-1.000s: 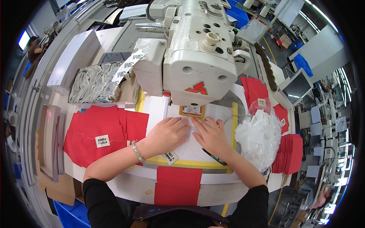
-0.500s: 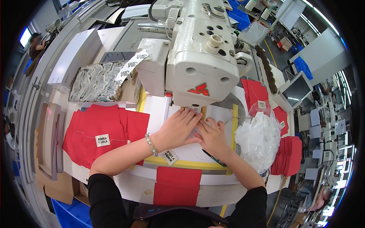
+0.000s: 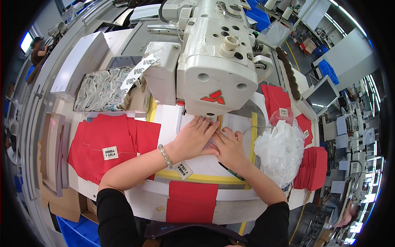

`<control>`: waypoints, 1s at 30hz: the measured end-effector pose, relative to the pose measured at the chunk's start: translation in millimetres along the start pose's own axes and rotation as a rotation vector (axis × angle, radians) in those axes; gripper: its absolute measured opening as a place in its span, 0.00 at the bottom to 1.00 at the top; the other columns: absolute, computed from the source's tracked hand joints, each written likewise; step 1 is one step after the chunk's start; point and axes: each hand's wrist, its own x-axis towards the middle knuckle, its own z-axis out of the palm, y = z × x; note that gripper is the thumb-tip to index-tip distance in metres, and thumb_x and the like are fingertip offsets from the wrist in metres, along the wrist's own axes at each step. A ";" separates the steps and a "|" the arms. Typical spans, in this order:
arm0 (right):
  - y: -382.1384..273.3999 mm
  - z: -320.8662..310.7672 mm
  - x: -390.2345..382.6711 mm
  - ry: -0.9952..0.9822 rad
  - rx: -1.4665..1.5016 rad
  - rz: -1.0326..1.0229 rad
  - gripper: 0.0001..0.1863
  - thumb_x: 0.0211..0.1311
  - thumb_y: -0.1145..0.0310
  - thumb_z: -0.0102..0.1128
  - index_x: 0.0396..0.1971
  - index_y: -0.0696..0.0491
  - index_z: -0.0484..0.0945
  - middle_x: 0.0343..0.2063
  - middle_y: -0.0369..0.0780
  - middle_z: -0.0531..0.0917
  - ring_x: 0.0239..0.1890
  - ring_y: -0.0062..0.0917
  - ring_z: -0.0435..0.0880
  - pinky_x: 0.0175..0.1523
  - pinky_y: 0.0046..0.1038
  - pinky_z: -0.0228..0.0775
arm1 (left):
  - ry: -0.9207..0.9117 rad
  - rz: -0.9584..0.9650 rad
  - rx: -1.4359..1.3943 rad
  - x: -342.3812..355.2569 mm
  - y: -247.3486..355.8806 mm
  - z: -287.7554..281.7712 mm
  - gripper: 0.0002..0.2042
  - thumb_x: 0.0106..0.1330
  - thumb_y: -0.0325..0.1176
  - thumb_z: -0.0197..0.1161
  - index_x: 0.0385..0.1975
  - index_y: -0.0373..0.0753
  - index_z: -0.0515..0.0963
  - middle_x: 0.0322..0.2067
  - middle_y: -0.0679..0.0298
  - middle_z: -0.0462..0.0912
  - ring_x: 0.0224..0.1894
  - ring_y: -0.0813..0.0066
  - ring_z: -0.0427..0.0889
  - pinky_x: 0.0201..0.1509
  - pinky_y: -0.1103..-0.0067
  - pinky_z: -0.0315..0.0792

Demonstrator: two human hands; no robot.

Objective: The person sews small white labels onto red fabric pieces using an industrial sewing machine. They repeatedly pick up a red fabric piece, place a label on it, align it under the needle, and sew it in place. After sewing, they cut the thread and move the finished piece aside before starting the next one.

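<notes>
My left hand [image 3: 193, 138] lies palm down under the head of a white sewing machine [image 3: 218, 80], fingers stretched forward. My right hand [image 3: 228, 149] rests beside it, fingers spread and slightly bent, the fingertips of both hands close together. Between and ahead of them shows a narrow yellow-brown edge [image 3: 219, 122]; the rest of that piece and the needle area are hidden by my fingers and the machine. Near my left wrist a white printed label [image 3: 182, 169] lies on the white work surface [image 3: 205, 165]. A red fabric piece [image 3: 192, 201] lies at the front edge.
Red fabric pieces [image 3: 105, 133] lie on the left, with a box of folded label strips [image 3: 103, 88] behind. On the right are a plastic bag of white pieces [image 3: 279, 154] and a red stack [image 3: 310, 168]. Yellow tape [image 3: 201, 178] edges the work surface.
Both hands stay at almost the same place under the machine head. The whole view has shifted very slightly; nothing is visibly taken up or let go.
</notes>
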 end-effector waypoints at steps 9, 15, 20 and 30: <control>-2.6 -17.6 -7.2 -0.041 -0.020 0.029 0.28 0.55 0.57 0.65 0.55 0.50 0.74 0.57 0.35 0.76 0.51 0.27 0.71 0.51 0.40 0.55 | -0.021 0.018 -0.014 4.1 -6.6 -0.3 0.39 0.58 0.57 0.63 0.60 0.31 0.66 0.50 0.47 0.76 0.53 0.54 0.74 0.62 0.65 0.64; -4.8 -37.3 -45.9 0.006 -0.009 0.144 0.31 0.52 0.54 0.68 0.56 0.48 0.75 0.56 0.35 0.76 0.50 0.26 0.72 0.51 0.37 0.53 | 0.044 0.053 -0.117 -7.4 8.3 -22.0 0.25 0.58 0.40 0.68 0.54 0.38 0.72 0.49 0.56 0.77 0.51 0.60 0.75 0.56 0.68 0.66; -16.2 -49.1 -86.4 0.014 0.140 0.304 0.30 0.47 0.60 0.72 0.53 0.47 0.75 0.49 0.35 0.76 0.49 0.28 0.73 0.53 0.34 0.52 | -0.196 0.114 -0.333 -54.7 73.8 -31.7 0.12 0.55 0.32 0.69 0.38 0.41 0.78 0.38 0.66 0.76 0.43 0.70 0.75 0.45 0.74 0.66; -27.2 -43.3 -118.4 0.148 0.144 0.348 0.16 0.46 0.70 0.70 0.38 0.46 0.79 0.43 0.33 0.77 0.46 0.26 0.75 0.50 0.32 0.51 | -0.219 0.029 -0.221 -76.4 101.0 -15.0 0.06 0.57 0.31 0.65 0.30 0.41 0.76 0.33 0.66 0.73 0.38 0.71 0.74 0.42 0.76 0.65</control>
